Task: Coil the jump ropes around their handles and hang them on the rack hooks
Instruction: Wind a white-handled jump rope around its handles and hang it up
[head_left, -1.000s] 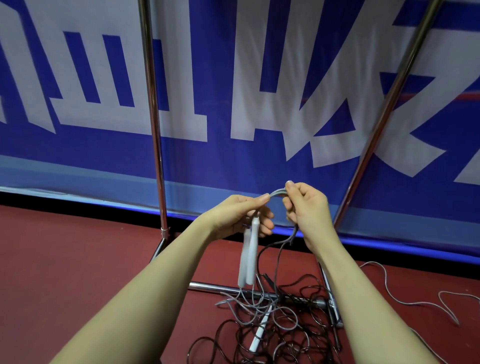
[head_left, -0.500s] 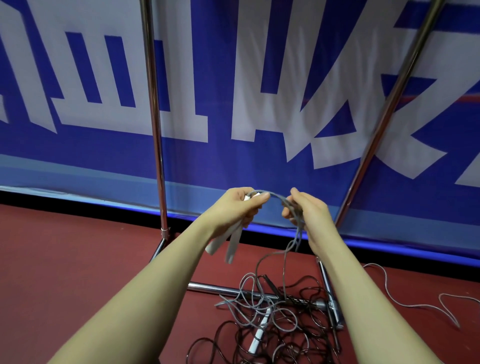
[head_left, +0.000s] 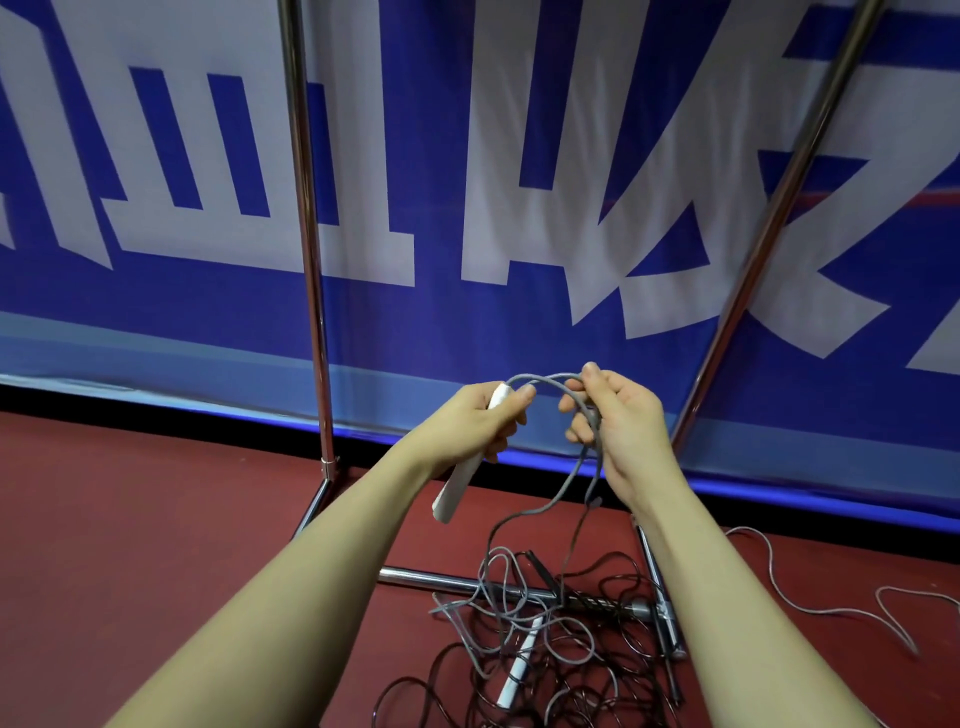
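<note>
Both bare forearms reach out over the dull red matte floor (head_left: 156, 545), hands raised in front of the rack; the left hand (head_left: 467, 421) is closed in a fist around the smooth white plastic handles (head_left: 457, 483), which slant down and to the left out of the palm, the upper tip showing just above the thumb; I cannot tell whether it is one handle or two pressed together.

A thin grey jump rope cord (head_left: 545, 379) arches in a tight curve from the top of the handles across to the right hand (head_left: 618, 421); that hand pinches the cord between thumb and forefinger, the other fingers curled loosely, and the cord runs on through them, drooping in a slack wavy line to the floor.

Below, a tangled heap of grey and black cords (head_left: 545, 644) lies in loose overlapping loops across the chrome base bar (head_left: 415, 576) of the rack; a second white cylindrical handle (head_left: 519, 662) rests in the heap, tilted; a slim dark handle lies near it.

Two polished chrome uprights (head_left: 306, 234) rise from the base, glossy and round; behind them hangs a blue banner with large white block shapes (head_left: 519, 130); another pale cord (head_left: 810, 603) snakes over the floor at far right, apart from the heap.
</note>
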